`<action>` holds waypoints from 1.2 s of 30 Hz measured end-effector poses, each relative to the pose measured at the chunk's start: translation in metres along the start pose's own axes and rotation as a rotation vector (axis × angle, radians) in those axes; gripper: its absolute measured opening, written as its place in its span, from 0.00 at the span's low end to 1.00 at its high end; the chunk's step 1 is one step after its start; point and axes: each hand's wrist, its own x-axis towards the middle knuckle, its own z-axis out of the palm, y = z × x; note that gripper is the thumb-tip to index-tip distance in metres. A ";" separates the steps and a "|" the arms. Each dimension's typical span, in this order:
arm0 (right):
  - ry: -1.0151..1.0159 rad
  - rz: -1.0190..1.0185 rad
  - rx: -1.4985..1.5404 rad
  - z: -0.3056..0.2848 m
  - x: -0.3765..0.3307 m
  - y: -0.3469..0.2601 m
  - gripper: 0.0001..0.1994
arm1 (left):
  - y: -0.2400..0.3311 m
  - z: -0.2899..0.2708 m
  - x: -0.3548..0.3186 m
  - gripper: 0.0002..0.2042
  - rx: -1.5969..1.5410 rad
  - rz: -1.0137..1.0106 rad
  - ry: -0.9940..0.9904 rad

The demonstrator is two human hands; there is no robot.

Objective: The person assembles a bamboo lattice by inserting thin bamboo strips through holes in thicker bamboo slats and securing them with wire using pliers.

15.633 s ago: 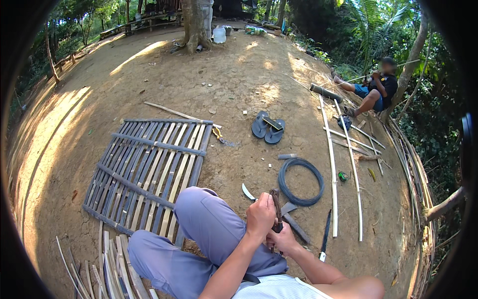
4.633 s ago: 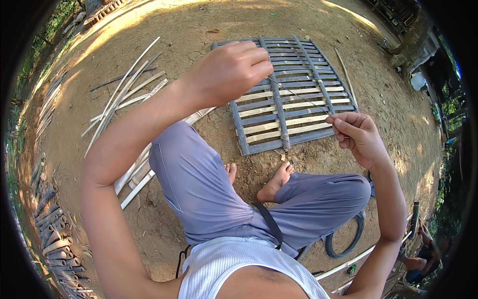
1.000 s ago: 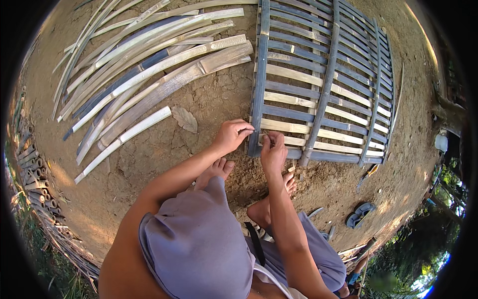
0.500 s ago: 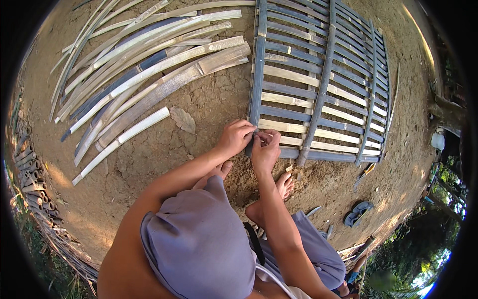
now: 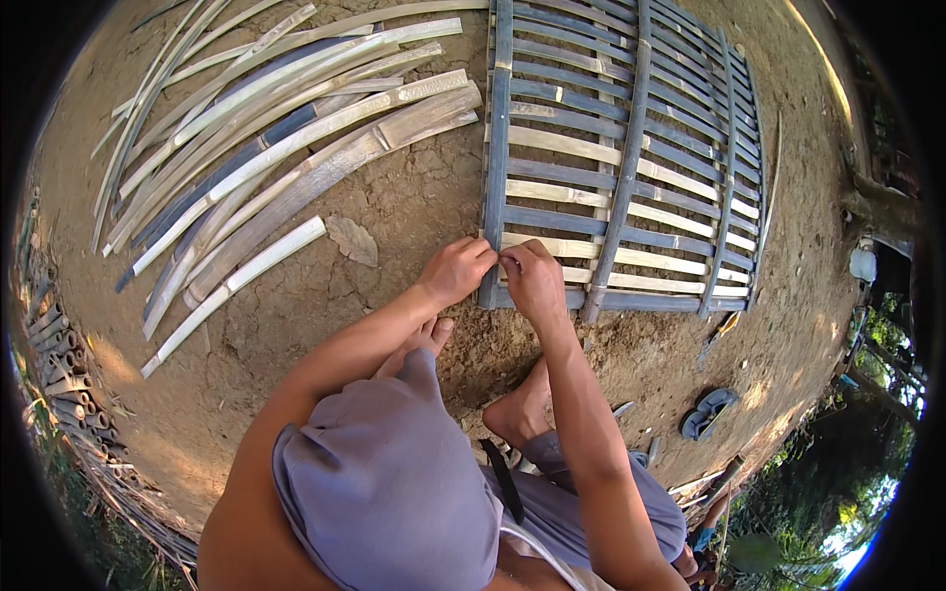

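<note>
Dark and pale bamboo slats (image 5: 564, 194), fixed across long bamboo rails, form a flat panel on the ground. Both hands meet at its left outer rail (image 5: 497, 138), close to the near corner. My left hand (image 5: 459, 270) is closed in a pinch at the rail's edge, fingertips bent inward. Just right of it, my right hand (image 5: 537, 284) is curled, with thumb and forefinger pinched together over the end of a pale slat (image 5: 547, 246). Anything held between the fingertips is too small or hidden to make out.
Loose split bamboo strips (image 5: 296, 153) lie in a spread pile at the left. A dry leaf (image 5: 352, 241) rests beside them. Dark sandals (image 5: 709, 414) and a tool with a yellowish handle (image 5: 727, 323) lie right. Cut bamboo poles (image 5: 69, 379) are stacked far left.
My right hand has turned and shifted slightly right, its fingers more curled. The left hand stays pinched at the rail. The whole view has drifted a little.
</note>
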 end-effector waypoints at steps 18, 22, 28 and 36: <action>-0.228 -0.016 -0.177 -0.002 0.004 0.025 0.08 | 0.005 0.001 -0.001 0.05 -0.055 -0.099 -0.029; -0.215 0.302 -0.043 0.010 0.000 0.023 0.11 | 0.008 -0.008 0.007 0.05 -0.067 -0.126 -0.079; -0.126 0.623 0.266 0.033 -0.009 0.020 0.10 | -0.020 -0.010 0.063 0.03 0.039 0.160 -0.361; -0.146 0.951 0.835 0.054 -0.015 0.001 0.09 | -0.007 0.010 0.129 0.03 0.282 0.424 -0.706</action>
